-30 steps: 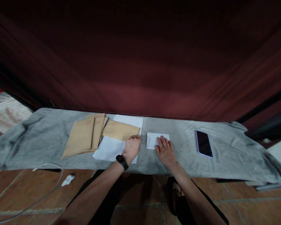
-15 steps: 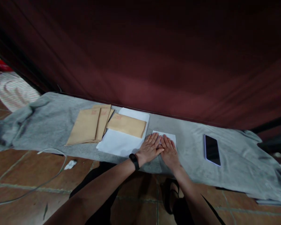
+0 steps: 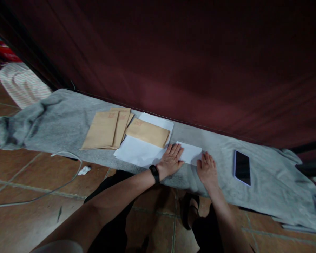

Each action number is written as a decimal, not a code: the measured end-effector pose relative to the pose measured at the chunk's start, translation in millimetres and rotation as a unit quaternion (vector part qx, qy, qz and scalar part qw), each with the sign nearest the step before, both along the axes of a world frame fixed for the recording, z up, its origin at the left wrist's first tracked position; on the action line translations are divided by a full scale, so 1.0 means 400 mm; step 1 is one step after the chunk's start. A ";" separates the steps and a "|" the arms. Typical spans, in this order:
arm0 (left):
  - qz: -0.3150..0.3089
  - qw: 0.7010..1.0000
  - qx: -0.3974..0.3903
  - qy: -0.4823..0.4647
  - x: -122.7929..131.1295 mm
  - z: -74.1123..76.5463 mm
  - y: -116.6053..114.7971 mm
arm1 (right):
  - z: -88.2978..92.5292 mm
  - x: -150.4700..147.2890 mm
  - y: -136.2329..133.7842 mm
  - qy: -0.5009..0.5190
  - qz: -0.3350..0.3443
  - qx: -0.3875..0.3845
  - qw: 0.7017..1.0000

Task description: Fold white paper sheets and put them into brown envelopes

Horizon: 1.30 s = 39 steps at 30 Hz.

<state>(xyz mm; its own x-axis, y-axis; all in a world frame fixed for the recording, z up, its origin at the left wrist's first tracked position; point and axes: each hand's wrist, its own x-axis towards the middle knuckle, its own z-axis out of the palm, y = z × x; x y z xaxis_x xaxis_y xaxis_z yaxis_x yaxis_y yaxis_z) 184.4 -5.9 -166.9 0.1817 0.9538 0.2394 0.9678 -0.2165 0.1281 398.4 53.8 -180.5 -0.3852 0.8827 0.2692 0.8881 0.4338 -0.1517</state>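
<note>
A small folded white paper [image 3: 190, 153] lies on the grey cloth between my hands. My left hand [image 3: 171, 161], with a black band on its wrist, rests flat over the paper's left end, fingers stretched out. At the paper's right edge, my right hand [image 3: 208, 168] lies on the cloth with its fingers extended and the thumb near the corner. To the left are larger white sheets [image 3: 133, 153], partly under a brown envelope [image 3: 147, 132]. Farther left, several brown envelopes [image 3: 101, 130] overlap in a pile.
A phone [image 3: 242, 167] with a purple case lies at the right on the grey cloth [image 3: 276, 182]. Behind rises a dark red upright surface [image 3: 173, 77]. A white cable [image 3: 80, 168] and a crumpled tissue [image 3: 84, 170] are on the tiled floor.
My hands have parted from the middle of the white paper. The right one slid right to the paper's edge, uncovering it; the left stays at the left end. The view shifted slightly.
</note>
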 end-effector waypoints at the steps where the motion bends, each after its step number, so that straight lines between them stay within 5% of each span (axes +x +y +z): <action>1: 0.001 1.000 0.001 0.000 0.001 0.002 0.000 | 0.005 -0.011 -0.001 0.017 0.008 0.004 1.000; 9: 0.000 1.000 -0.019 0.017 0.006 0.012 0.003 | 0.023 -0.130 -0.029 0.007 0.148 -0.054 0.987; 26: 0.032 0.999 0.000 0.002 -0.014 0.012 -0.021 | 0.020 -0.018 0.008 -0.019 -0.046 -0.045 0.998; 34: -0.005 1.000 0.007 -0.011 0.048 0.026 0.023 | 0.057 -0.114 0.000 0.042 0.100 -0.080 0.991; 39: -0.003 1.000 -0.001 -0.004 0.036 -0.004 0.035 | 0.033 -0.112 0.001 0.015 0.051 -0.057 0.997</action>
